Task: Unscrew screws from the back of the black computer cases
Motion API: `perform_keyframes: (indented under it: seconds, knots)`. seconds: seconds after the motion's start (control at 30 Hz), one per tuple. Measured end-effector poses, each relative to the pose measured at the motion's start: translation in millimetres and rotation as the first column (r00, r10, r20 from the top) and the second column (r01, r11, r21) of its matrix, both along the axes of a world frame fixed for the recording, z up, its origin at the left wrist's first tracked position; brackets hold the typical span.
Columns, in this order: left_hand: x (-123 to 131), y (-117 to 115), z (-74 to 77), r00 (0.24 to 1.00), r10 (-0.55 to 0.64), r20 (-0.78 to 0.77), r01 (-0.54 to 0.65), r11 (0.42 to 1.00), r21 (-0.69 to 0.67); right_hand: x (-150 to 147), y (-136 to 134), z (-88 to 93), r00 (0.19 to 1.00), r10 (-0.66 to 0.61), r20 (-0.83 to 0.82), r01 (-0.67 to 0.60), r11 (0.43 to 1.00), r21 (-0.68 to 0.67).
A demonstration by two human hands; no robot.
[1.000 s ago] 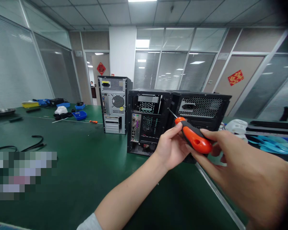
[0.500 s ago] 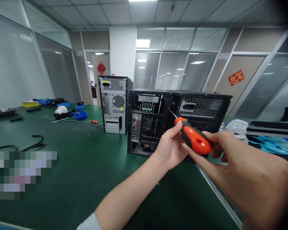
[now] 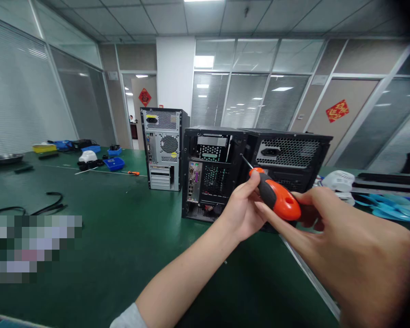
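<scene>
An orange and black screwdriver (image 3: 276, 198) points up and left toward the rear edge of a black computer case (image 3: 213, 173). My right hand (image 3: 331, 232) is wrapped round its handle from the right. My left hand (image 3: 244, 210) pinches the front of the handle near the shaft, fingers closed. The metal tip sits close to the seam between this case and a second black case (image 3: 287, 157) right beside it. Both cases stand upright on the green table (image 3: 123, 246), backs facing me.
A silver-backed computer tower (image 3: 162, 148) stands farther back to the left. Blue bins (image 3: 113, 164), a small orange tool (image 3: 134, 173) and other parts lie at the far left. Black cables (image 3: 48, 205) lie on the left. Blue fan parts (image 3: 386, 205) and a white object (image 3: 338, 181) lie on the right.
The screwdriver handle has turned slightly in my hands, and my right fingers have shifted along it. The view has drifted a little; the cases have stayed put.
</scene>
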State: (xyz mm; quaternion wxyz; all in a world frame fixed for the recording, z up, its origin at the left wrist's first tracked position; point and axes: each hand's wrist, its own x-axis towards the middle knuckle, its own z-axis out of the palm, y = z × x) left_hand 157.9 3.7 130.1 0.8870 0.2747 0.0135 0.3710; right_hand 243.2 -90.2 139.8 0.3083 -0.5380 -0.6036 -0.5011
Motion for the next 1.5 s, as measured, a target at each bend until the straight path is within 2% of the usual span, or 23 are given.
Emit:
perform_keyframes:
  seconds: [0.27,0.43,0.6,0.87,1.1,1.27,1.5]
  knots:
    - [0,4,-1.8,1.000,-0.005,0.023,0.005,1.000,0.001,-3,3,2.0,1.000,-0.020,-0.008,0.020,1.000,0.003]
    - [2,5,-3.4,0.998,-0.012,0.057,0.013,1.000,-0.024,0,6,5.7,0.997,-0.031,0.070,0.024,0.994,0.109]
    - [3,3,-1.9,0.997,-0.038,0.067,0.041,0.999,-0.030,1,6,10.0,0.994,-0.050,0.102,0.036,0.989,0.141]
    - [1,3,-0.2,0.998,-0.042,0.056,0.044,0.998,-0.036,2,9,9.0,0.996,-0.052,0.070,0.043,0.992,0.116]
    - [2,4,-3.2,0.997,-0.038,0.066,0.037,0.999,0.025,-1,5,5.9,0.992,-0.063,-0.111,0.062,0.998,-0.011]
    - [1,6,-6.3,0.997,-0.033,0.067,0.027,0.996,0.091,-2,5,4.9,0.984,-0.046,-0.174,0.043,0.999,-0.019]
    - [0,5,-7.0,0.994,-0.055,0.091,0.045,0.993,0.106,-4,5,5.8,0.967,-0.055,-0.251,0.043,0.998,-0.053]
